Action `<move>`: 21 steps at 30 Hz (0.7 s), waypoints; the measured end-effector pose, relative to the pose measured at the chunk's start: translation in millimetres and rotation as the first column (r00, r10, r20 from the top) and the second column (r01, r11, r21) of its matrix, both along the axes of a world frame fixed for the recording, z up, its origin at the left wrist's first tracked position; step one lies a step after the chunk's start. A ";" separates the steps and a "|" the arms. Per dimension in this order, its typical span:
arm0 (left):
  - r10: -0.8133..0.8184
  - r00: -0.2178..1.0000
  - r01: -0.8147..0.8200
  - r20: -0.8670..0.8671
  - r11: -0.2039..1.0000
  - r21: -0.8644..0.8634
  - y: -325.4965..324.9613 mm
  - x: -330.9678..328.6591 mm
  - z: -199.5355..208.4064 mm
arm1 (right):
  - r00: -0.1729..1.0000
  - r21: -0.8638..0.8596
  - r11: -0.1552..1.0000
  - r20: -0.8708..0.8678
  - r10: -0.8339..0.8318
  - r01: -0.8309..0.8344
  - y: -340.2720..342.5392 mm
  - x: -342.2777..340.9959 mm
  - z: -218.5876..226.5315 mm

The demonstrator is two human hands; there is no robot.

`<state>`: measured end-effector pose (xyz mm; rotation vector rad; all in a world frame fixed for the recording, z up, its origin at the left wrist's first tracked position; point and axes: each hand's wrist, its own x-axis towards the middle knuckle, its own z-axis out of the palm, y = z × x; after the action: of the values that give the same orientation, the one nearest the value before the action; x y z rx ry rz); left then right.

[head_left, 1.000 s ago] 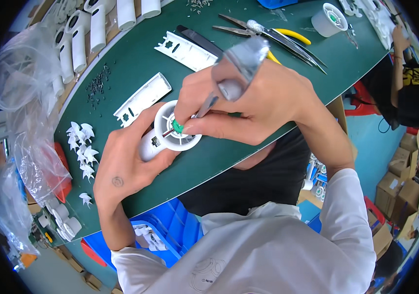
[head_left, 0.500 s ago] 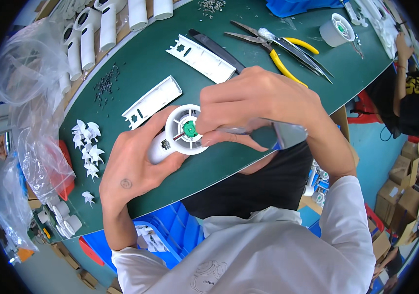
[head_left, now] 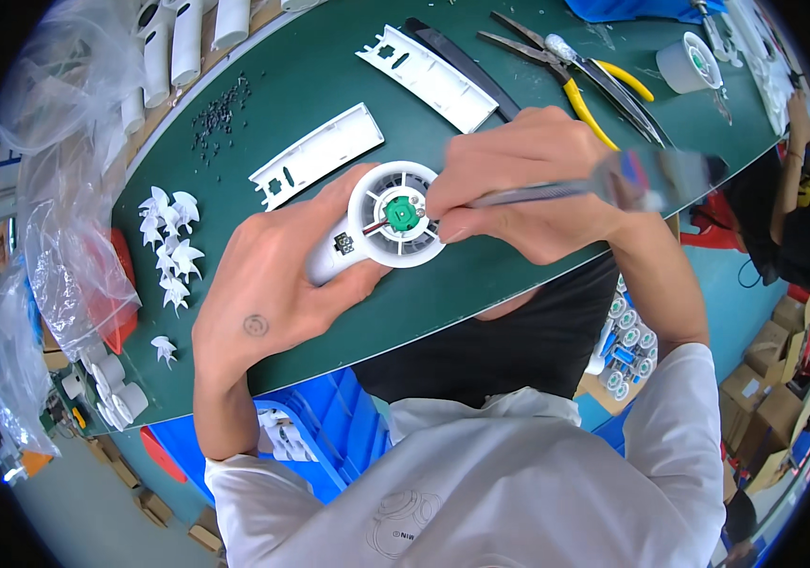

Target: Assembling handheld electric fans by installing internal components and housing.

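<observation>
My left hand [head_left: 277,260] is wrapped round the white handheld fan body [head_left: 329,248], its round caged head face up. Inside the head sits a green circular part [head_left: 402,214], with dark and reddish wires leading toward a small black connector on the neck. Over the right rim of the head is my right hand [head_left: 528,185], its thumb and fingers pinched together at the ring. It also grips a slim metal tool [head_left: 542,192] that points right and ends in a broad, blurred tip. Whether the fingertips hold a small part is hidden.
Two white half shells [head_left: 320,154] lie beyond my hands, near a black strip, yellow-handled pliers [head_left: 575,104] and tweezers [head_left: 613,90]. At left are white fan blades [head_left: 168,222] and dark screws [head_left: 220,118]. A white round housing [head_left: 684,64] stands far right; a blue crate [head_left: 325,417] sits below.
The view has shifted, so the bench items sit differently in it. My right hand has turned, and the metal tool swings out farther right. The left hand keeps hold of the fan body.
</observation>
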<state>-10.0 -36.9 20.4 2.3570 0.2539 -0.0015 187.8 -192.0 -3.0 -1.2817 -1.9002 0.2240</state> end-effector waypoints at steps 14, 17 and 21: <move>-0.020 1.000 0.020 0.008 1.000 -0.006 -0.6 1.3 3.2 | 0.998 0.185 0.980 0.022 0.063 -0.066 1.5 -4.4 -7.5; -0.018 1.000 0.018 0.012 1.000 -0.004 -0.4 0.3 2.4 | 0.998 0.184 0.981 0.014 0.066 -0.068 2.3 -2.9 -7.4; -0.027 0.999 0.028 0.034 1.000 -0.008 0.3 -0.3 0.4 | 0.998 0.158 0.985 0.022 0.064 -0.067 1.6 -3.7 -4.8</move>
<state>-10.3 -36.6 20.8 2.3495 0.2046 0.0246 184.1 -190.4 -7.8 -1.1191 -1.9350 0.0943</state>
